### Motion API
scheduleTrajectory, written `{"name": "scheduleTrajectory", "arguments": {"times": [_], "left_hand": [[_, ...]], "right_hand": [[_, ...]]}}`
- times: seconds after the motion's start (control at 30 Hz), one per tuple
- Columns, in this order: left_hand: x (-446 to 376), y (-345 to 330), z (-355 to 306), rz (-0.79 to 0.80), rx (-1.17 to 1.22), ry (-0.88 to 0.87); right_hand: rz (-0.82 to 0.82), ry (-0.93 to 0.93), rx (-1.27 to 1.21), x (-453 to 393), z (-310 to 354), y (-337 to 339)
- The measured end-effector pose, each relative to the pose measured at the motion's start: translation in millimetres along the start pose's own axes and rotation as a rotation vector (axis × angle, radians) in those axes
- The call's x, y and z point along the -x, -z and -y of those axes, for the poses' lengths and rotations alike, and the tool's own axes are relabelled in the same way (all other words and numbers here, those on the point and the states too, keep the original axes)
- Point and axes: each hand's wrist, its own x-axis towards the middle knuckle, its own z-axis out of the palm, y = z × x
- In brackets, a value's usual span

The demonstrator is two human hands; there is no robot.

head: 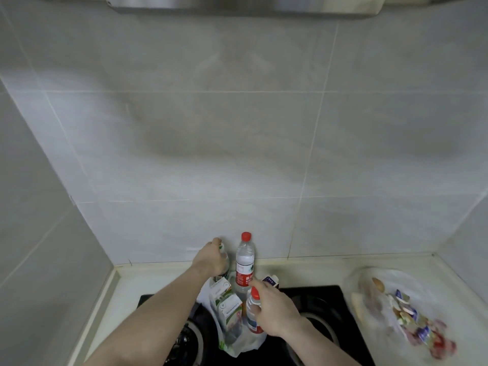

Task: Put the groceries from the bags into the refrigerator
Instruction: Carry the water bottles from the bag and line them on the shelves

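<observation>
Your left hand [211, 258] reached to the back of the tabletop [311, 270], its grip curled round the upper part of a bottle [224, 256] standing close to the tiled wall [237, 128]; most of that bottle was hidden behind the hand, so I could not tell its cap or label. Your right hand [277, 310] was nearer to you, its grip wrapped round the shoulder of a red-capped bottle [254, 305] inside the white bag [237, 344] that sat on the black hob [317, 294].

Both held bottles stood upright, long axis vertical, so the way out looked to be straight up before any swing aside. Between your two hands stood a taller water bottle [244, 260], also red-capped and upright, just beside the left-hand one and just behind the right-hand one; I judge it the thing most likely to be knocked over on a sideways pull. Two green-and-white cartons [225, 299] leaned in the bag, close against the left of your right-hand bottle, and a dark-topped carton [272, 280] stood behind your right knuckles.

Room was tight in the bag and open above. To the right, well apart, lay a clear bag of small packets and eggs [401, 310] on the tabletop near the corner. The wall closed off the back and left. The refrigerator was not in view, so you would have had to turn away with both bottles.
</observation>
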Motion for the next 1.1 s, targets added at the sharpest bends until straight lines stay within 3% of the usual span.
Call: {"name": "scheduleTrajectory", "arguments": {"times": [0.4,0.8,1.1], "left_hand": [[5,5,14,-0.172,-0.027,0.011],[113,72,4,-0.514,0.229,-0.232],[228,66,-25,-0.353,0.393,-0.374]], "right_hand": [[-0.079,-0.048,-0.105,7,-3,-6],[-0.308,0.043,-0.248,77,-10,24],[-0.430,0.006,-0.342,174,-14,39]]}}
